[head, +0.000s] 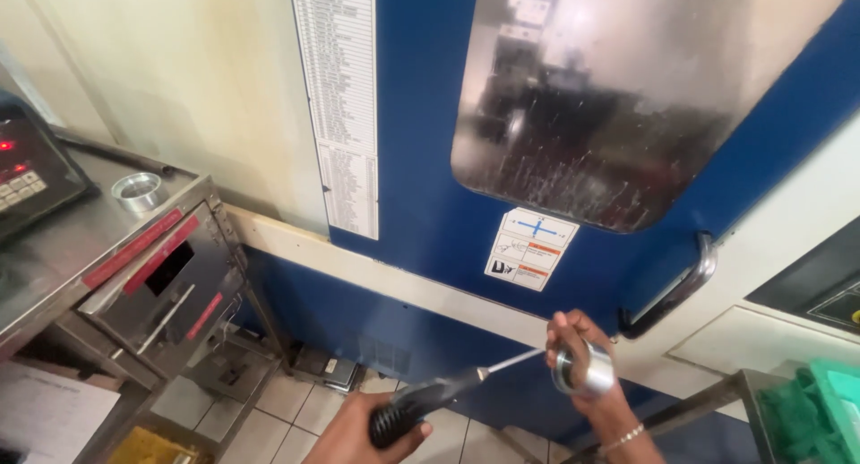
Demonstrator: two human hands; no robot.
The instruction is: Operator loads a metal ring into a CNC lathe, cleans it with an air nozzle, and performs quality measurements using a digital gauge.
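Closest to the lens, at 6 o'clock, a black air gun is clasped in the left hand, its grip wrapped shut round the handle. At 4 o'clock a metal ring is pinched in the right hand, met by the thin nozzle, before a blue machine door.

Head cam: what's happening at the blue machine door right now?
A person stands at a closed blue machine door with a smeared window. Their right hand holds a short metal cylinder part. Their left hand has a grip on a black-handled air gun, whose thin nozzle points at the part's open end. Another metal ring sits on the steel bench to the left. The door handle is untouched.
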